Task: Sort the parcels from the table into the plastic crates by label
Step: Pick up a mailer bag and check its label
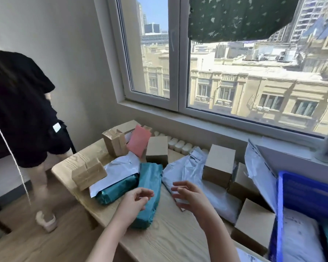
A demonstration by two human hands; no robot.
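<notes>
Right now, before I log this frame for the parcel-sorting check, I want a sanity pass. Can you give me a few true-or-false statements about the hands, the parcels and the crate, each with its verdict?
1. The left hand and the right hand hold nothing. True.
2. The blue crate has nothing in it. False: a white parcel lies inside.
3. A pink mailer stands tilted beside a cardboard box at the far end of the table. True.
4. Only one teal parcel is on the table. False: a long teal parcel and a second teal parcel lie side by side.
</notes>
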